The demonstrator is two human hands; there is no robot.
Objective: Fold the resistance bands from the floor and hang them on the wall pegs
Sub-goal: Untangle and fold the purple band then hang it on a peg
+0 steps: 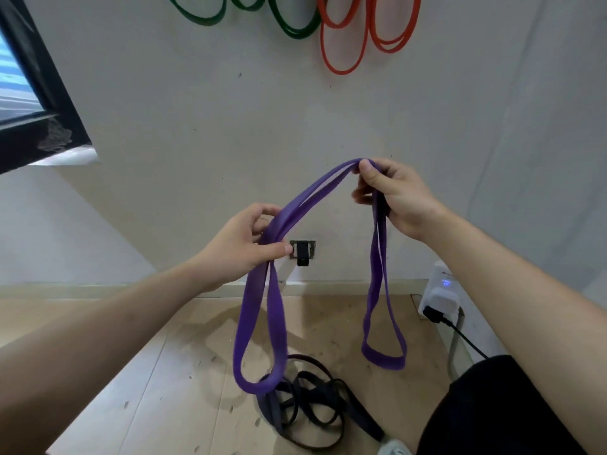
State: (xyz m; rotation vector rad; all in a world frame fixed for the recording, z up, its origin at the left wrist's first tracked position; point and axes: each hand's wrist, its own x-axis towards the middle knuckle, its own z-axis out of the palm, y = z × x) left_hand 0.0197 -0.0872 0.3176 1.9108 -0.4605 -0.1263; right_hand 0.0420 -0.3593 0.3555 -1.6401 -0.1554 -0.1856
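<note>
Left hand [243, 244]: fingers [279, 249] curled, thumb pinching the doubled strands of the purple band.
Green bands [297, 32]: up on the wall, way above the left fingers. Thin, smooth loops, cut off by the top edge, so no proper count.
Purple band [384, 362]: just one, a flat, wide, matte strip. It's strung between both sets of fingers, with two long loops dangling, one under each hand.
Black bands [308, 389]: tangled pile of flat, narrow straps on the pale floor, below the left fingers. Can't count them.
Orange bands [345, 71]: thin loops on the wall above the right fingers.
Right hand [394, 198]: fingers [364, 167] pinching the band's top fold, held higher than the left.
White charger [440, 298]: boxy plastic with a black cable, below and right of the right fingers.
</note>
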